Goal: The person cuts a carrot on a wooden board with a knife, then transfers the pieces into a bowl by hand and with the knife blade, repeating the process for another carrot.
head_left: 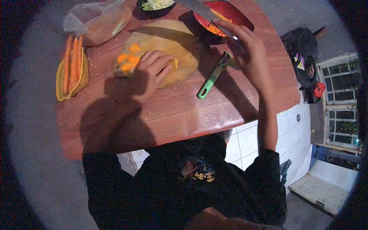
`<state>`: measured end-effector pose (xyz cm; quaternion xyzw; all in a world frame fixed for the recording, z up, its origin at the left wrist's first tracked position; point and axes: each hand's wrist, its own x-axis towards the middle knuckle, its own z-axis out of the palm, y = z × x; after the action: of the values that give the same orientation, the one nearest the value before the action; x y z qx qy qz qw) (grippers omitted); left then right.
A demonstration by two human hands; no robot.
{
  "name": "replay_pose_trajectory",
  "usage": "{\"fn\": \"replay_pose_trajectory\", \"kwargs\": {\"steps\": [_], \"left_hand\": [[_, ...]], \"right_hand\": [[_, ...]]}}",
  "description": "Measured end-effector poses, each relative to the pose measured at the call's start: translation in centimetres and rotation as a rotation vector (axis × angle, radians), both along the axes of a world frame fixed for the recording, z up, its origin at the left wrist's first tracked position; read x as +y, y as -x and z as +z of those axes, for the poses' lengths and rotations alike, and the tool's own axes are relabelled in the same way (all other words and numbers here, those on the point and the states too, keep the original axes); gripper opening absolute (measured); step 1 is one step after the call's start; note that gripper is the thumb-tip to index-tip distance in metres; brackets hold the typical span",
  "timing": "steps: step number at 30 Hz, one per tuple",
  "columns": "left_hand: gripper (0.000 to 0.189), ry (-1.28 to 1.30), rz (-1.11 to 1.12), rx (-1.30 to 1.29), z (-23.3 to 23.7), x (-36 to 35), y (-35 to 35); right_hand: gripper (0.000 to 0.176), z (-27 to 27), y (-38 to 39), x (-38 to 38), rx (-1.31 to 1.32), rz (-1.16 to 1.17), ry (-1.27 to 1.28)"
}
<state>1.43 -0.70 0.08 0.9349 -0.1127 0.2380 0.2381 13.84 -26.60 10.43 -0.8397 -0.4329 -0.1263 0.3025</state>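
Note:
My left hand (155, 66) rests on the round wooden cutting board (184, 45), fingers bent and held low. Thin carrot slices (176, 63) stick out by its fingertips; the rest of what it grips is covered by the fingers. Several orange carrot chunks (129, 59) lie on the board just left of this hand. In my right hand (247, 48) is a kitchen knife (198, 9), raised over the table's right side, its blade pointing to the upper left. Below that hand, a green-handled peeler (213, 78) lies on the table, right of the board.
A yellow basket (59, 82) holds whole carrots (73, 65) at left. Behind it lies a clear plastic bag (99, 23). At the back are a black bowl of chopped pale-green vegetable (156, 4) and a red-lined tray (241, 17) with carrot shreds (215, 30). The wooden table (172, 119) has a curved edge.

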Motion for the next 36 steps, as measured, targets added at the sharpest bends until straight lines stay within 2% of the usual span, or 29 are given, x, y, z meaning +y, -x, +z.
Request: {"fn": "replay_pose_trajectory", "kwargs": {"steps": [2,3,4,5,7,8,11,15,17,19,20,21,23,24,26,27,29,30,31,32,33,34,36], "left_hand": [[0.035,-0.118,-0.086,-0.140,0.2,-0.2,-1.1],[0.035,-0.129,-0.085,-0.141,-0.2,0.1,-1.5],[0.038,-0.248,-0.183,-0.116,-0.9,0.8,-2.0],[0.041,-0.366,-0.281,-0.089,-1.6,1.4,-2.2],[0.044,-0.329,-0.310,-0.050,-1.8,2.3,-1.9],[0.046,-0.282,-0.341,-0.006,-2.0,2.5,-1.7],[0.045,-0.253,-0.280,0.141,1.5,1.0,1.2],[0.039,-0.218,-0.316,0.128,0.1,1.4,3.2],[0.039,-0.238,-0.255,0.047,-0.6,1.6,4.0],[0.041,-0.191,-0.184,0.151,-0.3,1.1,4.9],[0.043,-0.131,-0.114,0.236,0.0,0.7,5.4],[0.043,-0.155,-0.120,0.250,0.0,0.4,5.7],[0.042,0.037,-0.067,0.315,-0.7,0.2,6.2],[0.042,-0.009,-0.083,0.328,-1.0,-0.2,6.7],[0.036,0.145,0.062,0.151,-1.0,-0.9,7.1],[0.036,0.104,0.032,0.151,-0.1,-1.2,7.0],[0.025,0.026,-0.026,0.093,1.0,-2.0,6.3],[0.025,0.013,-0.062,0.088,1.3,-2.4,6.2],[0.018,0.069,0.012,0.092,1.4,-2.9,6.2],[0.012,0.130,0.091,0.100,1.6,-3.2,5.9],[0.012,0.129,0.068,0.102,1.8,-3.0,5.3],[0.010,0.155,0.117,0.105,1.9,-2.5,4.8],[0.009,0.277,0.202,0.142,1.7,-1.2,3.4]], "right_hand": [[0.057,-0.6,-2.9,-0.9,-0.068,-0.013,0.019],[0.062,-0.9,-4.3,-1.4,-0.131,-0.027,0.054],[0.073,-1.0,-5.3,-1.9,-0.230,-0.044,0.077],[0.073,-1.2,-6.3,-2.3,-0.236,-0.044,0.065],[0.080,-1.9,-8.3,-3.2,-0.344,-0.034,0.046],[0.076,-2.5,-9.1,-3.6,-0.318,-0.072,0.045],[0.069,-4.6,-10.8,-5.3,-0.395,-0.098,-0.059],[0.061,-5.2,-10.8,-6.3,-0.369,-0.097,-0.148],[0.056,-5.1,-10.6,-6.5,-0.339,-0.080,-0.188],[0.054,-4.4,-10.1,-6.8,-0.289,0.050,-0.211],[0.043,-2.0,-6.3,-6.3,-0.253,-0.050,-0.117],[0.043,-0.8,-3.9,-5.6,-0.240,-0.062,-0.140],[0.046,0.2,-1.1,-4.9,-0.024,-0.218,-0.210],[0.046,-0.5,-1.8,-5.3,-0.010,-0.244,-0.251],[0.049,-2.1,-5.1,-6.2,-0.123,-0.167,-0.137],[0.049,-3.0,-5.9,-6.1,-0.124,-0.202,-0.175],[0.055,-5.2,-7.6,-6.2,-0.260,-0.021,-0.241],[0.055,-5.6,-8.7,-6.3,-0.198,-0.090,-0.143],[0.055,-5.8,-8.6,-6.5,-0.203,-0.123,-0.144],[0.056,-6.0,-8.4,-6.5,-0.276,-0.116,-0.167],[0.057,-5.7,-8.1,-6.5,-0.351,-0.105,-0.188],[0.056,-4.7,-7.1,-6.9,-0.254,-0.083,-0.181],[0.056,-5.2,-8.4,-6.9,-0.296,-0.082,-0.157]]}}
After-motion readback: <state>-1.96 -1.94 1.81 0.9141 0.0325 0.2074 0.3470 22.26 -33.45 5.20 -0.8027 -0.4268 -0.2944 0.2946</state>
